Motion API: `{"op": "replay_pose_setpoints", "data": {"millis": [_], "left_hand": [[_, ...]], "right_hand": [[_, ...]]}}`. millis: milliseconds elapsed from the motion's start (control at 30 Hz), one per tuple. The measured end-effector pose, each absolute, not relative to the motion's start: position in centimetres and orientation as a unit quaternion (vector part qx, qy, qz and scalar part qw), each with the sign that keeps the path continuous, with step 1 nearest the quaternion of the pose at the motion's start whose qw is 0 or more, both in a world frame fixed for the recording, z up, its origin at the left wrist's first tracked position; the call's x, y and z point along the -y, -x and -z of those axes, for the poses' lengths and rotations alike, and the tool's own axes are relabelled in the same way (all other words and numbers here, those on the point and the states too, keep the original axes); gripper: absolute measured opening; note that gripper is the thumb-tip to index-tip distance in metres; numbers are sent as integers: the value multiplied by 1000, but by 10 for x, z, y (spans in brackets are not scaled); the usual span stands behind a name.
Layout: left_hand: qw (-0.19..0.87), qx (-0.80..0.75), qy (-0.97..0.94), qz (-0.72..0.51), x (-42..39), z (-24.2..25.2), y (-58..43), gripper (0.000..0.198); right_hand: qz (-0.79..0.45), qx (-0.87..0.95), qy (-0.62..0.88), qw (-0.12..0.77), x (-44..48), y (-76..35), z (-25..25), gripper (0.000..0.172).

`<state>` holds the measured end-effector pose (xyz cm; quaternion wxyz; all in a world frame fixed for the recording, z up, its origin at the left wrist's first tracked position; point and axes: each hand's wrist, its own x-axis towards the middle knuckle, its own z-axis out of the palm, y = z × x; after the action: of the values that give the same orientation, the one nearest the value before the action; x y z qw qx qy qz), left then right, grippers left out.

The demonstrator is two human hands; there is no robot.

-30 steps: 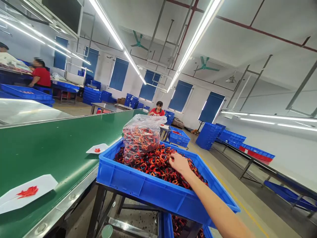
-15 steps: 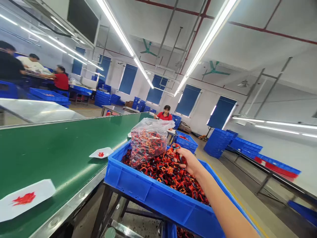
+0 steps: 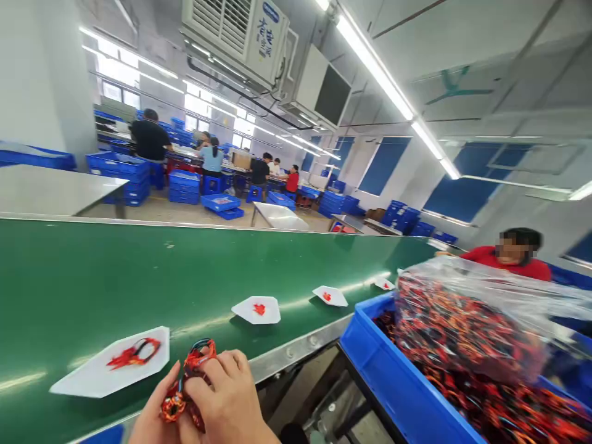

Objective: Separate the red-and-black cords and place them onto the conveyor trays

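My left hand (image 3: 155, 410) and my right hand (image 3: 224, 394) hold a tangled bundle of orange-red and black cord (image 3: 189, 379) between them, over the near edge of a green conveyor belt (image 3: 185, 271). Just beyond my hands, a white paper sheet (image 3: 92, 376) lies on the belt, carrying a red tangle and a dark loop (image 3: 134, 353). Further along sit several smaller white sheets, one (image 3: 256, 310) with a red bit on it. To the right stands a blue plastic crate (image 3: 388, 370) heaped with cord bundles, with a clear plastic bag of them (image 3: 467, 320) on top.
A co-worker in a red top (image 3: 513, 256) sits beyond the crate. A steel rail (image 3: 300, 348) runs along the belt's near side, with a metal frame below. Far back, people work at tables among stacks of blue crates (image 3: 184, 187).
The view has swung left. My right hand has left the crate with a cord bundle, and both hands now hold it over the belt edge. A dark loop lies on the nearest sheet.
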<state>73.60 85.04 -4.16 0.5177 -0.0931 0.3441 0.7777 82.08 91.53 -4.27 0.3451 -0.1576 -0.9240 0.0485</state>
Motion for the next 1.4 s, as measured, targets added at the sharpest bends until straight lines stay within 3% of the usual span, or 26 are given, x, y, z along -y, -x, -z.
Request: {"op": "replay_pose_setpoints", "data": {"millis": [233,533,733,867,1000,1200,1267,1400], "left_hand": [[520,-278,123,-799,-842,53,-711,18],[552,-281,114,-777,-842,35,-725,12],[546,-332,92,-764,-837,25,-732,25],[534,-357,90,-761,-835,24,-732,31],[516,-350,94,-776,-836,28,-730,24],[480,-357,103,-795,-834,17,-729,21],[462,-383,102,-793,-833,14,-730,25],[461,-427,78,-774,-835,17,-732,29]], "right_hand": [[-182,909,107,360,-904,-803,35,31],[-204,868,95,442,-913,-807,38,14],[-203,866,106,444,-912,-814,34,28],[-194,874,93,436,-913,-814,40,25],[-209,869,91,440,-913,-812,45,18],[-208,839,124,487,-911,-815,38,26],[-251,819,168,487,-912,-815,35,31],[-394,795,218,407,-915,-807,29,42]]}}
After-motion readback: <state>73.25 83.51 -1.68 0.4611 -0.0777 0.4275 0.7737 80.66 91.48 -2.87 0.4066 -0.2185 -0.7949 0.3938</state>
